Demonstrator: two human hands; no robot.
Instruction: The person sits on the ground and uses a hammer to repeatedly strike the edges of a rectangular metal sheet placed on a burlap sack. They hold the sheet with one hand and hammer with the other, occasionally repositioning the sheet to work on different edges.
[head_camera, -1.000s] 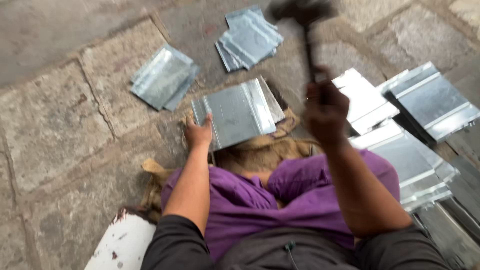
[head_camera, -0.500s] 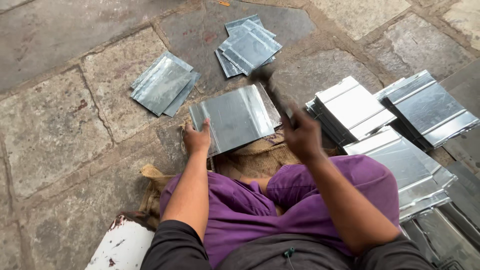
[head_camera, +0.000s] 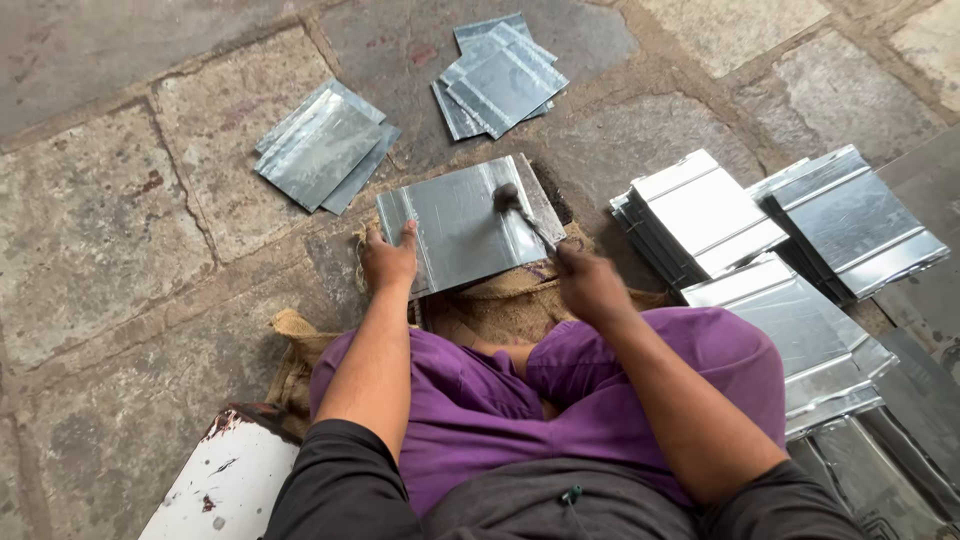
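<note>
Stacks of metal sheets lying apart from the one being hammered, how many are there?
5: two stacks on the stone floor beyond the hammered sheet, three at the right. More may lie beyond the frame's right edge.

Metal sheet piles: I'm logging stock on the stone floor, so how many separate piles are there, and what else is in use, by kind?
Piles of metal sheets set aside: 5, two beyond the person, three by the right hand
Metal sheet being worked, under the left hand: 1
Hammer: 1
Burlap sack: 1
Total: 8
</note>
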